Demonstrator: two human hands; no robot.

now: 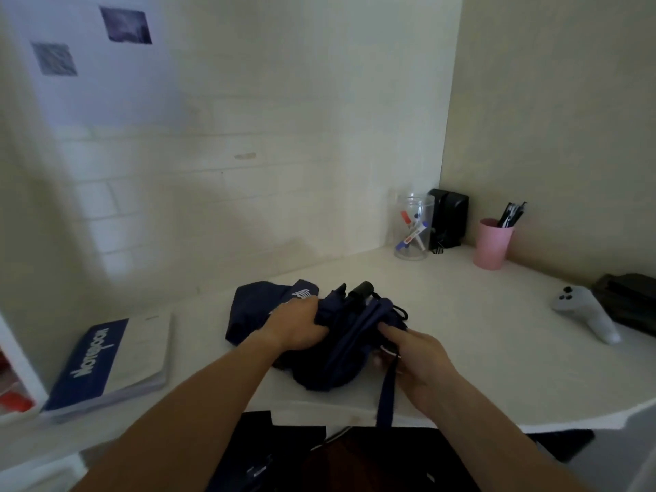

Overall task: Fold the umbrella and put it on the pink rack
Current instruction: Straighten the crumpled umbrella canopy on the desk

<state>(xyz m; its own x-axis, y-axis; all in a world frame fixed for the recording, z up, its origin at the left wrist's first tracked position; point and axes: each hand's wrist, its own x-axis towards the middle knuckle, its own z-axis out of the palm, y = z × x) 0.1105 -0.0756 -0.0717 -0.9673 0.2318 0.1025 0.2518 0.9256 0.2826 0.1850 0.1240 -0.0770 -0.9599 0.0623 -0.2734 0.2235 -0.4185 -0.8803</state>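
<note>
A navy blue folding umbrella (340, 346) lies collapsed and bunched on the white desk (497, 349), its black handle end (362, 289) pointing away from me. My left hand (294, 326) grips the loose fabric on the umbrella's left side. My right hand (415, 356) holds the right side, with the umbrella's blue strap (387, 395) hanging down past the desk's front edge. A navy cloth sleeve (262, 307) with white print lies just left of the umbrella, partly under my left hand. No pink rack is in view.
A blue and white notebook (113, 360) lies at the left. At the back right stand a clear jar of markers (413, 227), a black box (449, 218) and a pink cup of pens (493, 243). A grey controller (585, 312) rests at the far right.
</note>
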